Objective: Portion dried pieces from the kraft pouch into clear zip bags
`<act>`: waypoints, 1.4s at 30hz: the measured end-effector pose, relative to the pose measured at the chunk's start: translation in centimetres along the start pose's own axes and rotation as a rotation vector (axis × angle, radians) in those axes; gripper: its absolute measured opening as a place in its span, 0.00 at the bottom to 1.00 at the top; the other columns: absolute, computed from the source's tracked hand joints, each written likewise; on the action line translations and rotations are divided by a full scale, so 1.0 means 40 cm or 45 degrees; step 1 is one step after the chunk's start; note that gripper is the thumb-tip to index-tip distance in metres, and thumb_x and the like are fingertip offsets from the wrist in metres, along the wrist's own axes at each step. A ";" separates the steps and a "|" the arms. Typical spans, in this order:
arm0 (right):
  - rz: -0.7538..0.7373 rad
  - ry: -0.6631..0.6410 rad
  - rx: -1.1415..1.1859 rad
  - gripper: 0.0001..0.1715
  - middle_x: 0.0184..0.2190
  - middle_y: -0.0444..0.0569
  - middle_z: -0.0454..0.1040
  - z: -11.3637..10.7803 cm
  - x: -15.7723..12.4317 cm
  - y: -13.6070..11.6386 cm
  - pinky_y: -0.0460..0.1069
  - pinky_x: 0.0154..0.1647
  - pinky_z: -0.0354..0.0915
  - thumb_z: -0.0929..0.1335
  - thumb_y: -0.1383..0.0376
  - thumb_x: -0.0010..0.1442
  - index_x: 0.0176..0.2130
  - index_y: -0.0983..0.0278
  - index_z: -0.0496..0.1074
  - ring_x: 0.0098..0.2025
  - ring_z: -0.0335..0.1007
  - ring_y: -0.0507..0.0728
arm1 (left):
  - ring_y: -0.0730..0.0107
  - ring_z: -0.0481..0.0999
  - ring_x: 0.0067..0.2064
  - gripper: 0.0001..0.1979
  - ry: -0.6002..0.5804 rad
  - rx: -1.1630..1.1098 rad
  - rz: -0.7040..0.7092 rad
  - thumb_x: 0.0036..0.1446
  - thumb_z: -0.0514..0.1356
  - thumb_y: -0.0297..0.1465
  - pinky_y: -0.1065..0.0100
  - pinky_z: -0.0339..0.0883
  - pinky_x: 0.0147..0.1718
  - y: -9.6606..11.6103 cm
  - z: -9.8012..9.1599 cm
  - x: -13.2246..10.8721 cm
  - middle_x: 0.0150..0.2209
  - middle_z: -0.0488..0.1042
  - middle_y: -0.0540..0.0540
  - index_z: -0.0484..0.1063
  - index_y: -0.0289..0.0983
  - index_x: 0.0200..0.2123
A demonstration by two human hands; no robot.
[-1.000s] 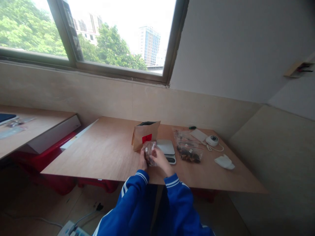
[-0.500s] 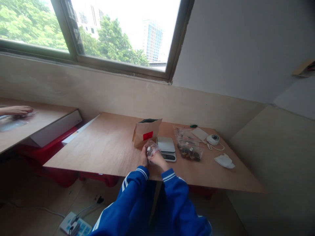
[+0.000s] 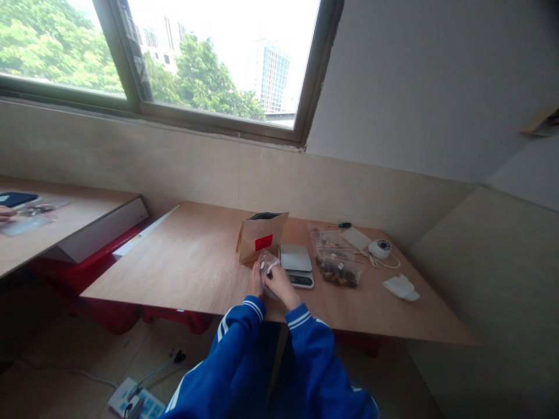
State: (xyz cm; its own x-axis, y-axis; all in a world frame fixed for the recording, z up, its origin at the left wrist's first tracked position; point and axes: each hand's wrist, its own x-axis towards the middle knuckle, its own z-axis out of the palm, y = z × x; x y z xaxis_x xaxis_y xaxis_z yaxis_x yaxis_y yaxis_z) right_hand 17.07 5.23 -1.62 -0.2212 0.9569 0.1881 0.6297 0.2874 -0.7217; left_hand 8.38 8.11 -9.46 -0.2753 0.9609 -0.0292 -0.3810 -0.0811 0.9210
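Head view shows me both hands closed on a small clear plastic bag (image 3: 267, 269), held just above the wooden table (image 3: 187, 262) near its front edge. My left hand (image 3: 255, 281) grips the bag's left side; my right hand (image 3: 279, 283) pinches it from the right, fingers curled over its top. The bag sits between the two palms, directly in front of the kitchen scale (image 3: 296, 265) and touching or nearly touching its left front corner; I cannot tell which.

I cannot make out what the bag holds: it is small, crumpled and half covered by my fingers. Its lower part is hidden behind the hands.

Both wrists angle inward and meet at the bag, blue sleeves with white cuff stripes running back toward me.

Just left of the scale and behind the bag stands a brown paper bag (image 3: 259, 236) with a red label, its top open. Right of the scale lie zip bags (image 3: 338, 265), the nearest with dark pieces inside. Farther right of the scale are a small white round device (image 3: 379, 248) with a cord and a crumpled white cloth (image 3: 400, 287).
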 end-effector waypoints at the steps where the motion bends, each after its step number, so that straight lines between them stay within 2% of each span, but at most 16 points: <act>1: 0.038 0.000 0.004 0.16 0.37 0.54 0.77 -0.008 -0.002 -0.003 0.53 0.42 0.67 0.65 0.73 0.52 0.42 0.65 0.72 0.39 0.73 0.61 | 0.59 0.71 0.52 0.16 0.003 0.010 0.006 0.57 0.54 0.39 0.59 0.56 0.57 0.001 -0.001 -0.001 0.43 0.76 0.40 0.74 0.34 0.38; 4: 0.059 0.045 0.061 0.09 0.31 0.49 0.76 -0.031 -0.010 -0.014 0.50 0.37 0.66 0.66 0.70 0.53 0.37 0.64 0.72 0.33 0.73 0.58 | 0.59 0.73 0.48 0.15 0.001 0.035 0.012 0.57 0.53 0.38 0.59 0.58 0.55 0.004 -0.001 -0.003 0.42 0.77 0.40 0.74 0.33 0.37; 7: 0.010 0.059 0.123 0.09 0.31 0.47 0.76 -0.051 -0.020 -0.024 0.50 0.37 0.66 0.66 0.70 0.53 0.37 0.63 0.71 0.34 0.72 0.58 | 0.60 0.73 0.47 0.15 -0.006 0.069 0.017 0.57 0.53 0.37 0.59 0.59 0.54 0.000 -0.002 -0.003 0.40 0.77 0.40 0.74 0.34 0.35; 11: -0.027 0.033 0.192 0.14 0.38 0.49 0.77 -0.093 -0.041 -0.033 0.52 0.42 0.68 0.67 0.69 0.54 0.43 0.63 0.72 0.39 0.73 0.58 | 0.60 0.73 0.47 0.17 -0.020 0.107 0.018 0.58 0.52 0.40 0.58 0.59 0.54 -0.011 -0.007 0.000 0.40 0.76 0.40 0.74 0.34 0.36; 15: -0.116 -0.063 0.219 0.21 0.45 0.50 0.76 -0.183 -0.042 -0.061 0.52 0.45 0.69 0.69 0.65 0.55 0.50 0.60 0.71 0.43 0.73 0.58 | 0.59 0.72 0.49 0.19 -0.047 0.144 0.021 0.59 0.51 0.42 0.57 0.60 0.54 -0.020 -0.009 0.002 0.43 0.76 0.39 0.73 0.33 0.40; 17: -0.188 0.013 0.221 0.22 0.46 0.48 0.75 -0.233 -0.012 -0.089 0.52 0.46 0.69 0.69 0.64 0.55 0.51 0.59 0.70 0.44 0.73 0.57 | 0.59 0.73 0.49 0.21 -0.053 0.161 0.018 0.60 0.50 0.43 0.57 0.60 0.53 -0.023 -0.008 0.002 0.44 0.76 0.39 0.73 0.33 0.41; 20: -0.341 0.316 0.285 0.23 0.48 0.48 0.74 -0.277 0.078 -0.136 0.50 0.48 0.69 0.69 0.62 0.57 0.53 0.58 0.69 0.46 0.73 0.56 | 0.59 0.73 0.48 0.22 -0.043 0.189 0.010 0.60 0.49 0.44 0.57 0.60 0.53 -0.027 -0.007 0.002 0.43 0.76 0.39 0.74 0.34 0.40; 23: -0.472 0.532 0.346 0.24 0.50 0.49 0.73 -0.267 0.187 -0.161 0.50 0.49 0.68 0.67 0.62 0.59 0.55 0.59 0.66 0.46 0.72 0.55 | 0.59 0.73 0.49 0.21 -0.025 0.214 0.008 0.59 0.50 0.44 0.57 0.59 0.54 -0.031 -0.008 0.006 0.44 0.76 0.39 0.74 0.34 0.40; 26: -0.568 0.506 0.284 0.22 0.50 0.49 0.73 -0.226 0.259 -0.155 0.50 0.51 0.67 0.66 0.62 0.60 0.54 0.59 0.68 0.46 0.72 0.55 | 0.59 0.73 0.48 0.21 -0.019 0.225 0.009 0.59 0.50 0.43 0.57 0.60 0.54 -0.035 -0.009 0.011 0.44 0.76 0.39 0.74 0.34 0.40; 28: -0.624 0.438 0.231 0.18 0.48 0.49 0.74 -0.199 0.274 -0.139 0.51 0.53 0.66 0.65 0.62 0.61 0.51 0.60 0.70 0.48 0.71 0.55 | 0.60 0.74 0.48 0.20 -0.018 0.221 0.011 0.60 0.50 0.42 0.58 0.61 0.54 -0.039 -0.009 0.014 0.44 0.76 0.39 0.74 0.34 0.41; 32: -0.659 0.355 0.159 0.15 0.49 0.50 0.74 -0.174 0.259 -0.111 0.54 0.58 0.60 0.61 0.62 0.65 0.46 0.60 0.74 0.54 0.67 0.55 | 0.60 0.73 0.50 0.18 0.002 0.211 0.005 0.60 0.50 0.40 0.58 0.61 0.54 -0.040 -0.008 0.017 0.46 0.76 0.39 0.74 0.35 0.42; 36: -0.642 0.299 0.066 0.16 0.52 0.51 0.72 -0.182 0.237 -0.118 0.57 0.62 0.54 0.60 0.61 0.65 0.44 0.60 0.75 0.60 0.60 0.58 | 0.60 0.73 0.51 0.19 0.003 0.198 -0.004 0.61 0.50 0.40 0.59 0.62 0.54 -0.035 -0.004 0.015 0.47 0.75 0.38 0.73 0.35 0.43; 39: -0.651 0.401 0.137 0.17 0.55 0.50 0.69 -0.194 0.210 -0.136 0.57 0.63 0.52 0.60 0.64 0.63 0.48 0.60 0.73 0.62 0.57 0.57 | 0.59 0.74 0.49 0.19 -0.012 0.196 -0.002 0.60 0.50 0.41 0.59 0.64 0.52 -0.030 -0.004 0.014 0.45 0.77 0.39 0.74 0.35 0.42; 42: -0.551 0.596 0.320 0.17 0.48 0.50 0.73 -0.195 0.153 -0.130 0.53 0.56 0.60 0.59 0.69 0.60 0.44 0.61 0.72 0.53 0.66 0.56 | 0.58 0.74 0.48 0.18 -0.021 0.204 0.011 0.59 0.52 0.41 0.58 0.63 0.52 -0.025 -0.006 0.013 0.42 0.77 0.39 0.74 0.34 0.40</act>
State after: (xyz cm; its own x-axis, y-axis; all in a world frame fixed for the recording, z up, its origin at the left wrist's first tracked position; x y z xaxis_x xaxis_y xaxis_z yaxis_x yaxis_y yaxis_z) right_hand 18.23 9.93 8.48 -0.0334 0.6911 0.7220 0.3527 0.6840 -0.6385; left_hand 8.40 8.62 -10.51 -0.2630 0.9647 -0.0157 -0.2328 -0.0477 0.9713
